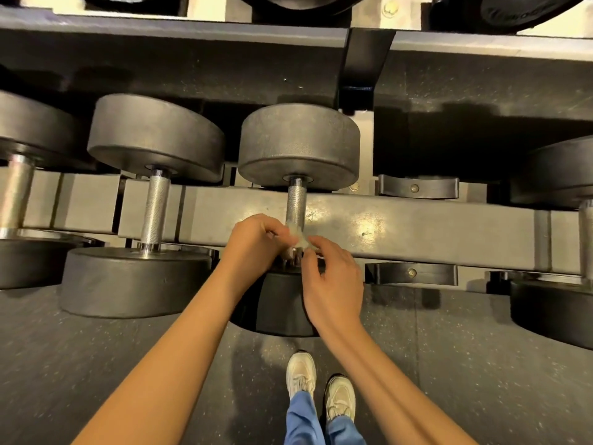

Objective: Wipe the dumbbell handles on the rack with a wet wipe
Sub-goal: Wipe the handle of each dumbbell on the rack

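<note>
Wet wipe (298, 241) pinched between left hand (253, 240) and right hand (332, 279), both curled, at the near end of the dumbbell handle (296, 203).

The handle (296, 203) was hemmed in between its far head (298, 146) and near head (276, 303), its near end taken up by the left hand (256, 242), right hand (333, 277) and wet wipe (300, 240). Room was left to the right over the rack beam (417, 226) and bare cradle (417, 186), while the left was closed by the neighbouring dumbbell (155, 207).
</note>
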The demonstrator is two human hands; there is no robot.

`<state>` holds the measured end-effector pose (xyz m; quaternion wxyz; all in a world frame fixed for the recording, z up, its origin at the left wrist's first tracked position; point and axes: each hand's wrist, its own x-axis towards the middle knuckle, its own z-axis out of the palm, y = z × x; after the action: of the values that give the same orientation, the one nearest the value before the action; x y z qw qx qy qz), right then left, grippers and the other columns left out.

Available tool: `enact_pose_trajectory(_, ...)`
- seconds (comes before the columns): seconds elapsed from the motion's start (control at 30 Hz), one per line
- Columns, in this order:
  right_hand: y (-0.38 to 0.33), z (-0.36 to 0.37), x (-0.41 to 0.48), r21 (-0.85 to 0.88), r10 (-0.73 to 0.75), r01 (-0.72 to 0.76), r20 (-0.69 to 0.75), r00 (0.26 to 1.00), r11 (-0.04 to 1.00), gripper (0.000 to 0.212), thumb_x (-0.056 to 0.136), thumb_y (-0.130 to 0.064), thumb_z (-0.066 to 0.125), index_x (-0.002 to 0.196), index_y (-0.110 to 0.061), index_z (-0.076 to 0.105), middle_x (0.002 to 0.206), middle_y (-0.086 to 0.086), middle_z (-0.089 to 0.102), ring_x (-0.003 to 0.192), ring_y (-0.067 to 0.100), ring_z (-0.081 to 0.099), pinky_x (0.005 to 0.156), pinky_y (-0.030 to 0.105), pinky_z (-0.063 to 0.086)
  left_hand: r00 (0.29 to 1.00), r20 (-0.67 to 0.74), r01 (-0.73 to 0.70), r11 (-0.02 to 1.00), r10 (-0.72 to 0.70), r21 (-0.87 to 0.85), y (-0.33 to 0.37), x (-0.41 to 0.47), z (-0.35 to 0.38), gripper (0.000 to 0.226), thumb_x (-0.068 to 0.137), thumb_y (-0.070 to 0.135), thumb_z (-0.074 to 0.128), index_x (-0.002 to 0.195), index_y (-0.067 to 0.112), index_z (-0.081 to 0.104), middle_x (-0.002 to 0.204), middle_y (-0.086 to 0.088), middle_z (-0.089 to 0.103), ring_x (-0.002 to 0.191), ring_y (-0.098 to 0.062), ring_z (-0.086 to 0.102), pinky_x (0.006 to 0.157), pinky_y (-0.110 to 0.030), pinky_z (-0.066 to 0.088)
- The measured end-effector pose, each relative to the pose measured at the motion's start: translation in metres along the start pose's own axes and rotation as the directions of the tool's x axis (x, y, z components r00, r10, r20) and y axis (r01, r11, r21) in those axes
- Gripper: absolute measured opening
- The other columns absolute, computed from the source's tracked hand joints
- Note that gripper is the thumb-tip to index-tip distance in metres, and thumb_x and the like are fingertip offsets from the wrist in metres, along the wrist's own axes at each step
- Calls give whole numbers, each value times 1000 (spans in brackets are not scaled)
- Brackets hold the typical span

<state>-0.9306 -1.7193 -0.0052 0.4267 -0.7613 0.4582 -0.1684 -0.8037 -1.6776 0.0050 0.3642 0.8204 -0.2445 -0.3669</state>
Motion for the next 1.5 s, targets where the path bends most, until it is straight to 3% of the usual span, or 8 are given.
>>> enact_pose_trajectory(0.2, -5, -14, 33, 287, 43, -127, 279, 959, 949, 25, 94, -26, 59, 117, -23, 66, 106, -13, 66, 96, 3, 62, 86, 16, 48, 994, -75, -86, 992, 79, -93, 3, -7, 1, 6, 84, 13, 71, 80, 13, 75, 81, -2, 72, 79, -15, 67, 80, -28, 53)
enact_pose_trajectory(0.37, -5, -9, 58, 357, 73, -180, 292, 954, 917, 10, 84, -6, 69, 88, -15, 70, 83, 6, 69, 81, 26, 67, 75, 37, 58, 980, -158, -134, 989, 123, -59, 5, -10, 3, 19, 90, 16, 62, 81, 28, 72, 78, 10, 71, 77, -7, 65, 74, -20, 49)
enact_pose_trajectory(0.6, -11, 11, 89, 93, -26, 35, -91, 996, 995, 16, 89, -11, 56, 89, -17, 71, 86, -8, 68, 77, 5, 59, 70, 12, 43, 893, -448, -135, 973, 37, -188, -5, -14, 10, 23, 96, 20, 49, 85, 38, 58, 88, 8, 63, 90, -10, 59, 83, -25, 46)
enact_pose_trajectory(0.7, -8, 18, 93, -26, -90, 90, -4, 996, 996, 22, 92, -14, 51, 83, -19, 71, 84, 0, 68, 78, 14, 59, 70, 27, 42, 891, -454, -115, 978, 25, -172, -2, -14, 10, 28, 97, 20, 48, 80, 42, 54, 89, 14, 62, 90, -5, 57, 83, -23, 44)
enact_pose_trajectory(1.0, -3, 0, 69, -204, -62, 145, 363, 930, 968, 37, 85, -11, 67, 121, -8, 64, 113, 12, 59, 101, 22, 57, 84, 15, 38, 889, -457, -57, 990, -10, -131, 2, -17, 10, 24, 98, 24, 45, 80, 36, 55, 88, 14, 60, 91, -6, 56, 83, -27, 46)
enact_pose_trajectory(1.3, -9, 24, 99, -131, -246, 232, -97, 964, 964, 14, 82, -4, 64, 93, -1, 73, 80, 10, 61, 72, 12, 45, 65, 13, 28, 890, -456, -61, 994, 15, -86, -4, -14, 12, 25, 97, 22, 42, 83, 13, 60, 82, 2, 60, 84, -16, 55, 75, -34, 46)
enact_pose_trajectory(1.43, -2, 13, 86, -132, -212, 224, 99, 972, 965, 22, 81, -4, 63, 63, -13, 56, 67, 3, 45, 63, 14, 38, 58, 20, 26, 891, -454, -59, 996, 24, -64, -6, -12, 12, 28, 97, 22, 41, 70, 20, 52, 71, 7, 51, 72, -13, 48, 64, -31, 40)
enact_pose_trajectory(1.5, 3, 3, 76, -90, -155, 184, 260, 953, 979, 10, 84, -7, 65, 76, -13, 68, 77, -2, 51, 70, 10, 47, 66, 18, 35, 891, -453, -52, 997, 22, -55, -5, -12, 12, 30, 97, 22, 41, 67, 23, 48, 69, 8, 48, 69, -11, 45, 63, -29, 36)
